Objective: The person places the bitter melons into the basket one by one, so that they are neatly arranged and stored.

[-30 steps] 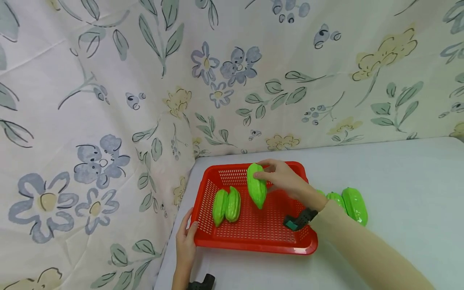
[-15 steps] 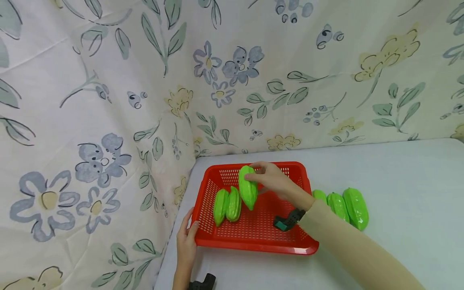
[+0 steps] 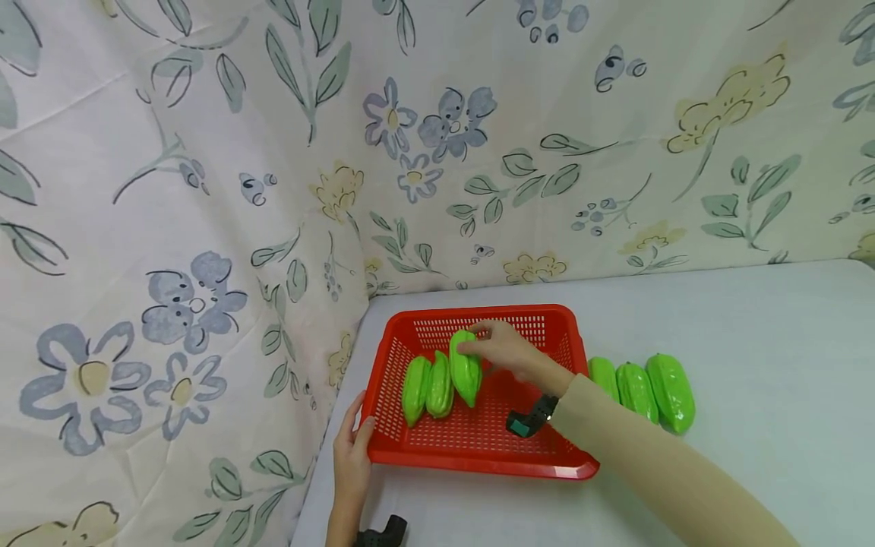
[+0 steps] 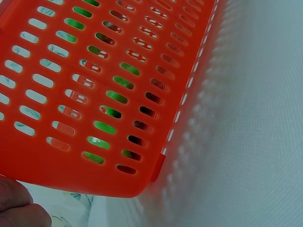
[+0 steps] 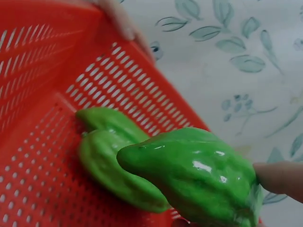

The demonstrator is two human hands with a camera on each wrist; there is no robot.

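Observation:
A glossy green ridged fruit (image 3: 466, 370) with a pointed end is pinched between the thumb and fingers of my right hand (image 3: 502, 351), low inside the red basket (image 3: 478, 461). In the right wrist view the green ridged fruit (image 5: 194, 172) is large in front, its tip over the two others. Those two similar fruits, the left one (image 3: 415, 391) and its neighbour (image 3: 440, 387), lie side by side on the basket floor. My left hand (image 3: 352, 456) grips the basket's left rim near the front corner; in the left wrist view only a few fingertips (image 4: 19, 208) show.
Several more green fruits (image 3: 639, 391) lie in a row on the white table (image 3: 772, 365) right of the basket, partly behind my right sleeve (image 3: 656, 463). A flower-patterned cloth (image 3: 519, 175) hangs behind the table and along its left side.
My right hand has moved left and then down with the green fruit, bringing it next to the two in the basket. My left hand has stayed on the rim.

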